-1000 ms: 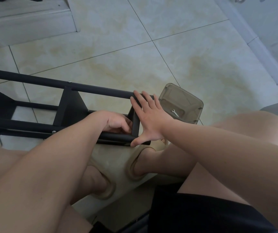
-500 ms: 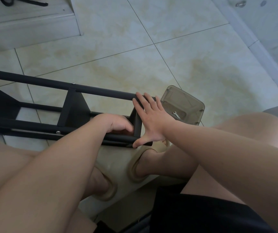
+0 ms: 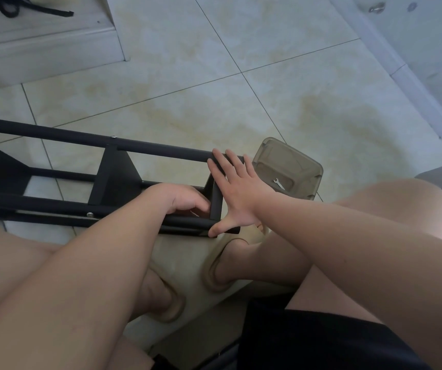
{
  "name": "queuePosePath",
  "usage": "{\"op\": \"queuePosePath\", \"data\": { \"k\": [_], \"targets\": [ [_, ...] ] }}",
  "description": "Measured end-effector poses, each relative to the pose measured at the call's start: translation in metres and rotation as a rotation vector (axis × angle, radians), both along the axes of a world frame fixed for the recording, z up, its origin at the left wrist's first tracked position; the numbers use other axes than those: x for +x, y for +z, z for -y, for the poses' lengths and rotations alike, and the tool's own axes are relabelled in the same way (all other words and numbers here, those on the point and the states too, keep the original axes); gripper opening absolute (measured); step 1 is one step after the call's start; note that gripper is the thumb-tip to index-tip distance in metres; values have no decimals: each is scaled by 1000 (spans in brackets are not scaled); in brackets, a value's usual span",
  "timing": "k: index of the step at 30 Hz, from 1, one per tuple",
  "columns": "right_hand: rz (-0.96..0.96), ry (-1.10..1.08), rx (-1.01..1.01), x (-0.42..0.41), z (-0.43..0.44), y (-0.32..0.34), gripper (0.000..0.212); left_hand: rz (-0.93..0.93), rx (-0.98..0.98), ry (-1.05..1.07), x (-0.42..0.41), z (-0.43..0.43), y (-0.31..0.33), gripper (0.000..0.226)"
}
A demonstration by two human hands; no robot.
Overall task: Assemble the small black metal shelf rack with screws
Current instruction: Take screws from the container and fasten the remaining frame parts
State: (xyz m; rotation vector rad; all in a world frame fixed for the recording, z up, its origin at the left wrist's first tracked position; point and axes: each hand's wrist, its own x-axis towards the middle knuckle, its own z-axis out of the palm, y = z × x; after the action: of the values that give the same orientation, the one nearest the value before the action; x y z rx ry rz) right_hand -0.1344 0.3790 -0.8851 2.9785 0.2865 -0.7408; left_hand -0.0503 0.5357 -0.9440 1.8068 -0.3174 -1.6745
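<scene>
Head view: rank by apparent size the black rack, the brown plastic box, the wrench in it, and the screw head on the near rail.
1. black rack, largest by far
2. brown plastic box
3. wrench
4. screw head, smallest; it lies nearer the camera than the wrench yet looks smaller

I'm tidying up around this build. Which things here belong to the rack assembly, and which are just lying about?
Job in hand:
black metal rack
right hand, pressed flat on its end
left hand, curled inside the frame
small wrench in the brown plastic tray

Lying about:
black strap on the step
</scene>
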Motion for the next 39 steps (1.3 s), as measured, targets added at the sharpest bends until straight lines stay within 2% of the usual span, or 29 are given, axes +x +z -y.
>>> {"op": "queuePosePath", "data": {
  "k": [3, 7, 9, 12, 15, 19, 29, 39],
  "targets": [
    [-7, 1, 2, 0, 0, -1, 156, 19, -4, -3, 0, 1, 2, 39],
    [-8, 4, 5, 0, 1, 0, 155, -83, -29, 52, 2, 1, 1, 17],
    [-9, 3, 6, 0, 0, 0, 155, -118, -18, 102, 2, 0, -1, 17],
    [-8, 0, 5, 0, 0, 0, 155, -48, 4, 46, 2, 0, -3, 28],
    [-13, -3, 10, 0, 0, 1, 155, 6, 7, -4, 2, 0, -3, 20],
    [-14, -1, 4, 0, 0, 1, 155, 8, 4, -27, 2, -1, -1, 16],
    [-15, -1, -3, 0, -1, 2, 155, -47, 24, 42, 1, 0, -3, 30],
    [-22, -9, 1, 0, -2, 4, 155, -21, 6, -45, 3, -1, -3, 30]
  ]
}}
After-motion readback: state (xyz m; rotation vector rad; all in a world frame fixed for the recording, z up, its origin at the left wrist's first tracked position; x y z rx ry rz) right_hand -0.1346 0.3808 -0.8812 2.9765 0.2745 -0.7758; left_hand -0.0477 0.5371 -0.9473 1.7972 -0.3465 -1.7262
